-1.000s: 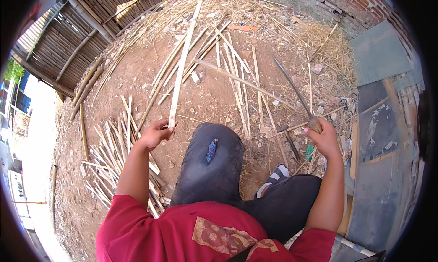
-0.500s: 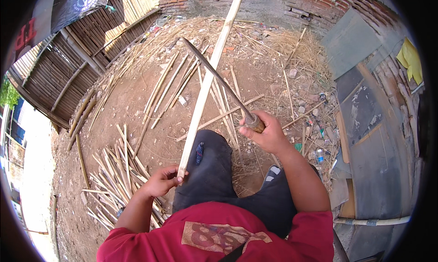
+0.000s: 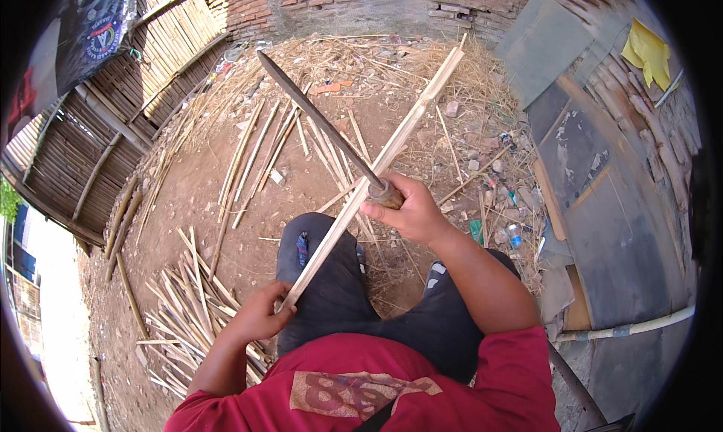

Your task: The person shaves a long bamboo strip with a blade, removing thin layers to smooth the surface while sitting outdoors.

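Two hands: both busy in the head view, each gripping its own thing.
Left hand [image 3: 260, 317]: fingers clenched around the near end of the bamboo strip [image 3: 384, 161], low and just left of the raised knee [image 3: 320, 266].
Bamboo strip: long, pale, slanting up and to the right from the left hand, over the knee, its far end toward the brick wall [image 3: 376, 3].
Right hand [image 3: 410, 214]: fingers wrapped tight on the wooden handle of the long blade [image 3: 312, 120].
Long blade: dark and narrow, pointing up-left from the right hand; it crosses the strip right at the handle.
Ground: bare dirt, a pile of split bamboo pieces [image 3: 188, 311] just left of the left hand, straw litter [image 3: 422, 63] near the wall.
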`<state>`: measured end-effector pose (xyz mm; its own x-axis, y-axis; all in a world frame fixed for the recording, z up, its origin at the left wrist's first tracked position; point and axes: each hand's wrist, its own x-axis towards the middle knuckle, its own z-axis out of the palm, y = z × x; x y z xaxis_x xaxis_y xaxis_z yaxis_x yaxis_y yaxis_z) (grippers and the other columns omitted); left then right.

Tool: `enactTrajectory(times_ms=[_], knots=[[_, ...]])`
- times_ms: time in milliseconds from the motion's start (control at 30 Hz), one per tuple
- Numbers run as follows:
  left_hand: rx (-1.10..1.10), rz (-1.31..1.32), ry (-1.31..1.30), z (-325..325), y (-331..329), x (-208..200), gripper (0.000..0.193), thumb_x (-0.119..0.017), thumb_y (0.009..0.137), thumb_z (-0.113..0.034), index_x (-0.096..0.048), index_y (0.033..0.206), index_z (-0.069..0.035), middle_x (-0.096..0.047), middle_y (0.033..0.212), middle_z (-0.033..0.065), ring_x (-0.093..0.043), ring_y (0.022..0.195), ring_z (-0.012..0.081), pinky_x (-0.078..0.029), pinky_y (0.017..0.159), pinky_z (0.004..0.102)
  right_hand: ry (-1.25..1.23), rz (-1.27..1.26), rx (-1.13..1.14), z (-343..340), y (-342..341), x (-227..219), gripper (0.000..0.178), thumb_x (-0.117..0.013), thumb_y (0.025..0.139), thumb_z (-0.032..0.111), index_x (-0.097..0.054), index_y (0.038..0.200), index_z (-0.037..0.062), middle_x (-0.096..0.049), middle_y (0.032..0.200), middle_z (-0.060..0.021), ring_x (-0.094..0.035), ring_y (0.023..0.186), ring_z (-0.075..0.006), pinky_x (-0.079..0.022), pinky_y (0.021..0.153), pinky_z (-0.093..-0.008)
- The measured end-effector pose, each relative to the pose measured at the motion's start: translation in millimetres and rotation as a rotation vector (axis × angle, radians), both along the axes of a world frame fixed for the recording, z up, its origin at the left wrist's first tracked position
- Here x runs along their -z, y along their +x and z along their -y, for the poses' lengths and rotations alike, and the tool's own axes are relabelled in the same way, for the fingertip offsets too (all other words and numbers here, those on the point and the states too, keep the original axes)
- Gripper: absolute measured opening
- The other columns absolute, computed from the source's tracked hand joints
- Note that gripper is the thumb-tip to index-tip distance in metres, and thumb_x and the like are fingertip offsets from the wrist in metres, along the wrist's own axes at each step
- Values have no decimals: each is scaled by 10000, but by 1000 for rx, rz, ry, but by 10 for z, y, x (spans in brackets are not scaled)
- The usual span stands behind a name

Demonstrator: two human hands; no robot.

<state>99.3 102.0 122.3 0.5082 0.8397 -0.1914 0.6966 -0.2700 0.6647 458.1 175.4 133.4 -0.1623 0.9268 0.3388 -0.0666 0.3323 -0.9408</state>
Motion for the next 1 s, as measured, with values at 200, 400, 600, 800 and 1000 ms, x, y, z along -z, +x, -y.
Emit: enactTrajectory(times_ms=[200, 400, 600, 800, 1000], knots=[[-102, -174, 465, 65, 627, 87, 379, -742, 901, -293, -609, 1135, -26, -647, 840, 189, -666, 774, 408, -516, 672, 484, 123, 145, 118, 135, 74, 16, 403, -860, 847, 288, -710, 1095, 8, -722, 943, -86, -663, 883, -130, -531, 802, -321], [-290, 19, 368, 17, 603, 195, 327, -666, 976, -329, -591, 898, -21, -610, 671, 211, -634, 639, 426, -470, 596, 494, 230, 474, 261, 218, 453, -175, 407, -846, 835, 319, -701, 1077, 25, -715, 898, -135, -703, 820, -278, -544, 760, -367], [-321, -50, 223, -111, 465, 341, 445, -557, 1038, -391, -539, 834, 5, -587, 677, 261, -604, 669, 475, -448, 617, 516, 207, 1049, 211, 159, 640, 86, 321, -781, 782, 275, -671, 1039, 116, -706, 854, -157, -692, 831, -392, -546, 720, -496], [-287, -219, 236, -99, 379, 346, 442, -521, 1055, -395, -539, 868, 5, -609, 730, 298, -609, 736, 526, -448, 658, 572, 40, 1033, 277, -118, 695, 321, 329, -764, 786, 237, -657, 1074, 120, -703, 840, -175, -690, 830, -411, -546, 731, -513], [-264, -212, 185, -147, 280, 338, 458, -501, 1059, -415, -547, 886, 6, -618, 755, 309, -610, 765, 541, -451, 680, 584, -88, 1022, 360, -266, 743, 480, 335, -766, 793, 225, -676, 1086, 87, -700, 894, -226, -684, 892, -435, -546, 785, -506]])
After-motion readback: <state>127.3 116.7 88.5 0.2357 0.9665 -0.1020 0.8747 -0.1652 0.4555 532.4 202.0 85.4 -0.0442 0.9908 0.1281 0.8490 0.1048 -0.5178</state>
